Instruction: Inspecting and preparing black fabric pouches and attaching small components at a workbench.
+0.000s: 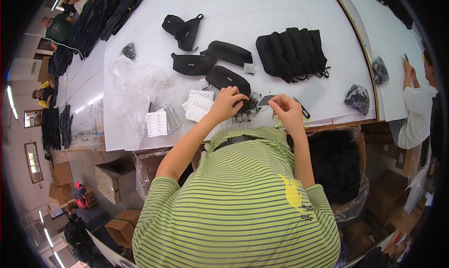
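My left hand (228, 105) is closed, its fingertips pinching into a tangle of thin black strings (249, 113) near the table's front edge. To its right, my right hand (288, 113) pinches the edge of a small dark card tag (266, 100). Just behind my left fingers lies a black zip pouch (228, 77) with a small white label. Beside my right hand rests a tool with a black loop handle (305, 112), perhaps scissors, partly hidden. White printed cards (199, 106) lie left of my left wrist.
More black pouches (194, 64) lie farther back, with a row of overlapping black bags (292, 53) at right. Clear plastic (128, 90) and another card stack (157, 123) are at left. A bundle in plastic (357, 100) sits by the right edge. Another person (416, 109) works at right.
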A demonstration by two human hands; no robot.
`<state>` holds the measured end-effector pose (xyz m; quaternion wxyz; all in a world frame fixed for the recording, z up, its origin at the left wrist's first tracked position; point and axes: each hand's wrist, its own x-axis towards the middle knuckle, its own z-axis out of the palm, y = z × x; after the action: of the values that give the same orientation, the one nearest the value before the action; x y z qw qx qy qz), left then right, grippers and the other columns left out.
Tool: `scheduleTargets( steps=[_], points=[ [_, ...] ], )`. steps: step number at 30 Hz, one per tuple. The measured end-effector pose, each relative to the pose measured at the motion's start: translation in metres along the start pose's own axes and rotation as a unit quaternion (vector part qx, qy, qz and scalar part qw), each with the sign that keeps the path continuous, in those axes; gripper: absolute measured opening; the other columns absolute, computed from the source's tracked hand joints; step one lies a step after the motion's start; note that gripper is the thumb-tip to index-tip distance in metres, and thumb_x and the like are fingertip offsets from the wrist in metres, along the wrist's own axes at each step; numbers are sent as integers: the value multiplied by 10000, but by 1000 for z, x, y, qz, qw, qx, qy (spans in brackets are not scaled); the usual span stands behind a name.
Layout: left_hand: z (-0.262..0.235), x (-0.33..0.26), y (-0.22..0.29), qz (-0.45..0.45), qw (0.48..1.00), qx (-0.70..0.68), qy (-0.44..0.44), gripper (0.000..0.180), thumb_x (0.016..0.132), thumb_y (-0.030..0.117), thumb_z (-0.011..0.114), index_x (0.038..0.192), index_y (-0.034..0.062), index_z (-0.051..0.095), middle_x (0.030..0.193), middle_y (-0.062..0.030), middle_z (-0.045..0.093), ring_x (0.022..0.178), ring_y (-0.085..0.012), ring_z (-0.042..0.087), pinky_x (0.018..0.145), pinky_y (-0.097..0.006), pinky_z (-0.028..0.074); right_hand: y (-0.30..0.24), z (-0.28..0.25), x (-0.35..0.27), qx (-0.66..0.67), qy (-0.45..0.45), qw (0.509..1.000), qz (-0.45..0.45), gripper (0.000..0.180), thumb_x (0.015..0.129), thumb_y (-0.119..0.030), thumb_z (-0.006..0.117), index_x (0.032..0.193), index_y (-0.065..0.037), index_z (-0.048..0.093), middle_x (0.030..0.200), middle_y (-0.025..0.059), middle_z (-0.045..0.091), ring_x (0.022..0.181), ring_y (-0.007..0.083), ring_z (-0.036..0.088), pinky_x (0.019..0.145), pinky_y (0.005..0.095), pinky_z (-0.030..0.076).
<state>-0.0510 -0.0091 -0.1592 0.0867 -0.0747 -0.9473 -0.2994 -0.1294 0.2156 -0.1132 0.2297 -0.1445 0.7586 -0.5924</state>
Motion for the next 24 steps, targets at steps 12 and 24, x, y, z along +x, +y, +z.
scheduleTargets(
  steps=[12, 24],
  points=[
    [-28, -30, 53, -330, 887, -309, 94, 117, 744, 97, 729, 849, 48, 719, 652, 31, 535, 568, -52, 401, 519, -211, 305, -14, 44, -6, -137, -82, 975, -157, 107, 790, -117, 686, 877, -54, 675, 621, 43, 572, 504, 112, 473, 480, 252, 370],
    [-54, -33, 77, -297, 812, -430, 260, 96, 874, 97, 621, 915, 17, 586, 920, -14, 608, 633, -62, 478, 624, -211, 396, -27, 26, -12, 243, -125, 961, 28, 131, 860, -89, 627, 964, -55, 553, 785, -2, 583, 699, 39, 487, 591, 181, 353]
  ],
)
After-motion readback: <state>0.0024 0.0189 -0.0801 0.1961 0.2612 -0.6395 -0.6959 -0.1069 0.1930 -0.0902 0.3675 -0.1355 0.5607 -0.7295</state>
